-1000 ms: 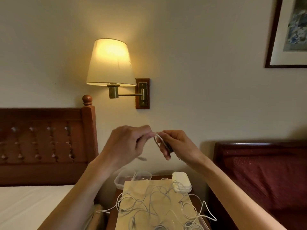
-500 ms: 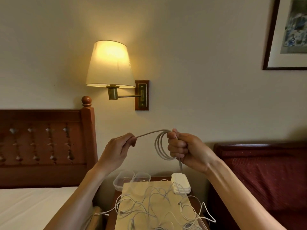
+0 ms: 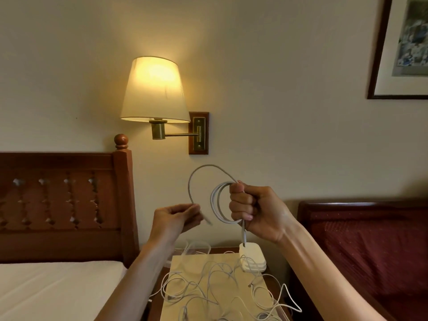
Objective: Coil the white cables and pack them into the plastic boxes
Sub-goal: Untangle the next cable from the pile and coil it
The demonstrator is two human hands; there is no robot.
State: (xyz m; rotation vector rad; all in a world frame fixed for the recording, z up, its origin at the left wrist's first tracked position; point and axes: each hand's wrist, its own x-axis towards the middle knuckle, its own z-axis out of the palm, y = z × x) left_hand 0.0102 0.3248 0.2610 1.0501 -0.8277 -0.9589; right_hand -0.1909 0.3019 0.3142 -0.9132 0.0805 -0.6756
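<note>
The right hand (image 3: 253,210) is fisted around smooth round loops of a white cable (image 3: 218,202), held above the nightstand. The left hand (image 3: 177,218) pinches its loose arching end. Tangled thin cables (image 3: 208,286) sprawl below; clear plastic boxes (image 3: 196,247) sit far left.

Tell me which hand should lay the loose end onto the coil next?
Left, probably. The left hand pinches the free end of the cable beside the loops, while the right hand is fisted round the coil, holding it together.
</note>
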